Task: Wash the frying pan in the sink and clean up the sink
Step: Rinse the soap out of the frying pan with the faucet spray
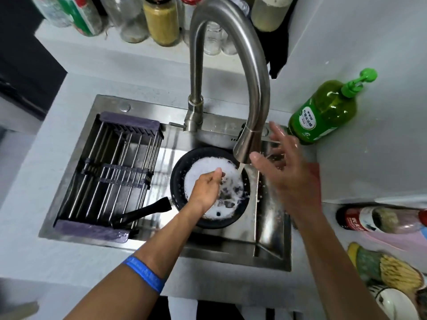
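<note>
The frying pan (209, 188) lies flat on the bottom of the sink (111, 102), in the right half of the basin, directly below the faucet spout (245, 146). Its black handle (143, 213) points toward the left front corner of the sink and rests against the drying rack (111, 172) that fills the basin's left half. White foam covers most of the pan's inside, and a thin stream of water falls from the spout onto its far right rim.

The left hand (206, 192) reaches in from the front edge of the counter (57, 255), forearm stretched out diagonally with a blue wristband (144, 273) near the elbow side. Its fingers are curled down into the suds in the middle of the pan; whether they pinch something small there cannot be told from the foam and blur.

The right hand (286, 172) is raised above the right rim of the sink, beside the spout, well clear of the pan. Its fingers are spread and straight, palm turned toward the faucet, holding nothing; it looks wet and motion-blurred.

A green soap bottle (323, 112) with a pump top stands on the counter at the sink's right rear corner. Jars (159, 19) line the shelf behind the faucet. A red-capped bottle (379, 219) lies on its side near the counter's right edge.
</note>
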Action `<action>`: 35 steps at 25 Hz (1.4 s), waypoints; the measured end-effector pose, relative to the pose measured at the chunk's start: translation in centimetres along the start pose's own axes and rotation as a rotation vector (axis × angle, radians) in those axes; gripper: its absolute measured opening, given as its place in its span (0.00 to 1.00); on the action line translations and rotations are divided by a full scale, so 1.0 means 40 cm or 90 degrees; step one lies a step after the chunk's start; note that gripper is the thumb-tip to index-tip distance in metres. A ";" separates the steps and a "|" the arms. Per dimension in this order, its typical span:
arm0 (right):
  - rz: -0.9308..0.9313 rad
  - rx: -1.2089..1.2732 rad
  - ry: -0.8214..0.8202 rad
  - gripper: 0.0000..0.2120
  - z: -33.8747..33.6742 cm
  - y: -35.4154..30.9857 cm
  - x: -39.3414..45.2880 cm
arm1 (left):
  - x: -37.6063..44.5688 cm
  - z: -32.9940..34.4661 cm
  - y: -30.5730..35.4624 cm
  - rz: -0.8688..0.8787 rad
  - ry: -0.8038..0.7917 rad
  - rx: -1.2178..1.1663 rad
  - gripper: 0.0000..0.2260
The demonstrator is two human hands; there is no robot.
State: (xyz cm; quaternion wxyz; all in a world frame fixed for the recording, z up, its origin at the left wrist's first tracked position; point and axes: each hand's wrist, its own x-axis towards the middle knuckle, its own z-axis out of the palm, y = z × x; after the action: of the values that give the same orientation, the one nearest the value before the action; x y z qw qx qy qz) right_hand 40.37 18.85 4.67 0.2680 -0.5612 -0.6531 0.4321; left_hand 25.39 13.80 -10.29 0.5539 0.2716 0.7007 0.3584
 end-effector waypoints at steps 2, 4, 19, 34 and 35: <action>-0.098 -0.180 -0.016 0.11 -0.006 -0.072 0.037 | -0.015 -0.042 -0.036 -0.033 0.010 0.082 0.15; -0.059 -0.257 -0.030 0.12 0.016 -0.118 0.070 | -0.032 -0.104 -0.076 -0.043 0.047 0.153 0.08; 0.143 -0.021 -0.151 0.06 0.347 0.031 0.077 | -0.090 -0.418 -0.231 0.011 0.016 0.717 0.17; 0.041 -0.056 -0.049 0.04 0.307 0.043 0.157 | -0.095 -0.426 -0.233 0.042 0.006 0.666 0.17; 0.035 -0.063 -0.049 0.05 0.302 0.045 0.160 | -0.095 -0.427 -0.234 0.042 0.007 0.662 0.17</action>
State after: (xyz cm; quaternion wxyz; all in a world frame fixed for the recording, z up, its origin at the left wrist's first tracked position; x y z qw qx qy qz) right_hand 29.74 21.83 -3.59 0.2023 -0.5744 -0.6679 0.4278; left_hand 9.87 1.83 -13.38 0.3307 0.5306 0.7802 -0.0182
